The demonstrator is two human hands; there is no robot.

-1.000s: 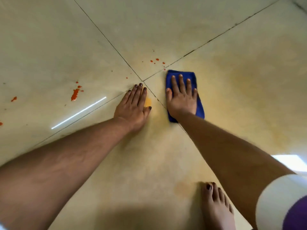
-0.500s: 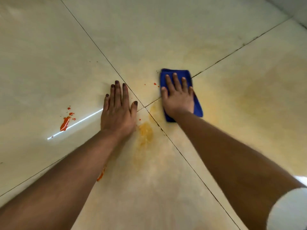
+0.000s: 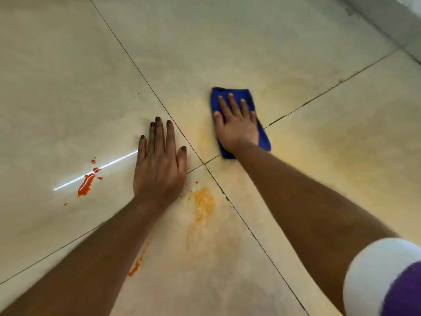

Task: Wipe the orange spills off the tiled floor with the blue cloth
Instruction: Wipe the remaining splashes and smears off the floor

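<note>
Right hand flat, fingers straight, pressing cloth; left hand flat on floor. Left: red splash, yellow smear, streak.

No legible text or labels anywhere

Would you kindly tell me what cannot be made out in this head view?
- Underside of the blue cloth: hidden by the right hand pressing it flat.
- Orange streak: partly hidden by the left forearm.
- Floor beneath the left hand: covered.
- Purple sleeve: cut off by the edge.
</note>
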